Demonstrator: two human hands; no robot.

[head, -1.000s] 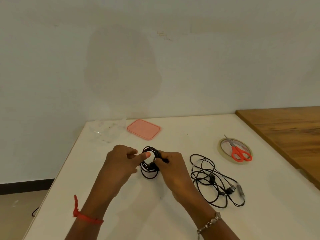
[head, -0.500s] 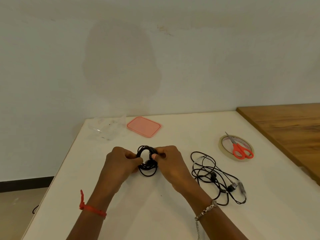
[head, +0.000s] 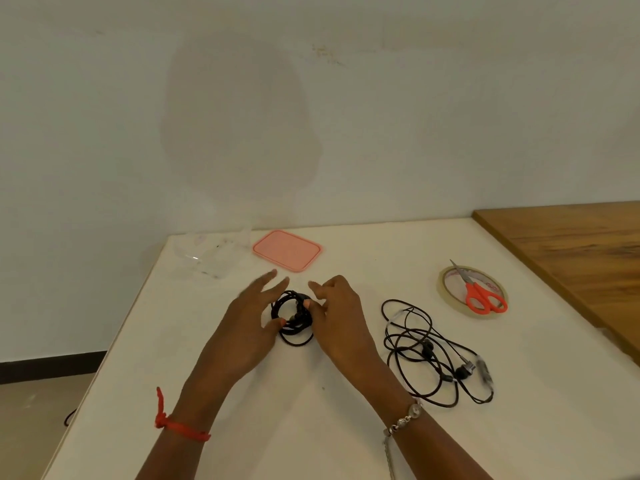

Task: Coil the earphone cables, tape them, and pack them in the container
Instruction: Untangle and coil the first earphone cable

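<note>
My left hand (head: pixel 249 327) lies spread, thumb touching; my right hand (head: pixel 341 317) pinches the thin, round black cable coil (head: pixel 296 330) between them. Smooth white bench (head: pixel 381 258), pale plain wall (head: pixel 415 133).

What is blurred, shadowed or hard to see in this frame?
Head view: left hand fingers smeared by motion; coil, pinched by the right hand, fairly sharp; large soft shadow on the wall; clear container barely separates from the white table.
</note>
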